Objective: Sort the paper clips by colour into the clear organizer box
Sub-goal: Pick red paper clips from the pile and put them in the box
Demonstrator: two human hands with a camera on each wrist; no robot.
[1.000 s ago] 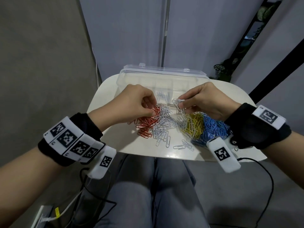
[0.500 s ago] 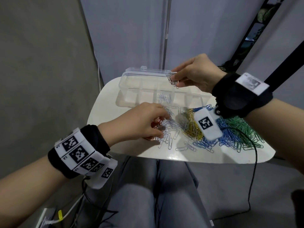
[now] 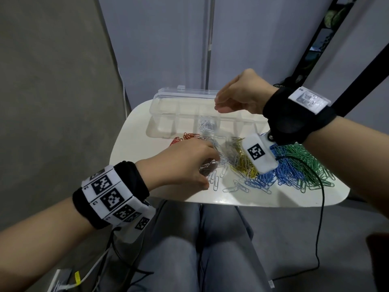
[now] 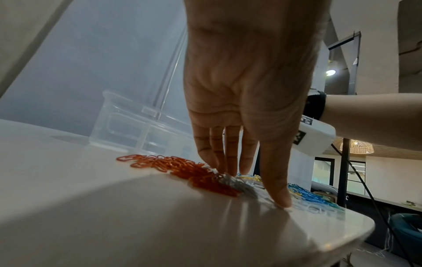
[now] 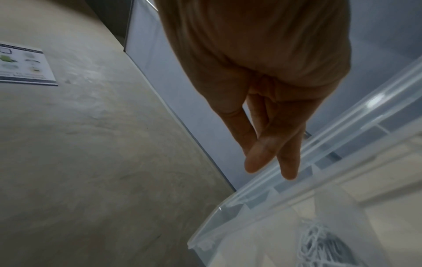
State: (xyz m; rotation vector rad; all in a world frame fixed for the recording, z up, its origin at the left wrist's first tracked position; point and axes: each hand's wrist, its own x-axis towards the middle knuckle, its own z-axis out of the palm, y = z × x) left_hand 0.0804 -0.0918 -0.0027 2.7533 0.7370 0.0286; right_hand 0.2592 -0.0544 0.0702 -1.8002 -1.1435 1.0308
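Note:
The clear organizer box stands open at the back of the small white table. One middle compartment holds white clips, also seen from the right wrist. My right hand hovers over the box with straight fingers and holds nothing. My left hand presses its fingertips and thumb down into the loose white clips on the table. Red clips lie to its left, yellow clips, blue clips and green clips to its right.
A black cable hangs from my right wrist across the green pile and over the table's front edge. My legs in grey trousers are under the table. A grey wall stands close on the left.
My right hand carried white clips up from the pile to the box, and now it holds nothing. My left hand slid down onto the white pile and stays there.

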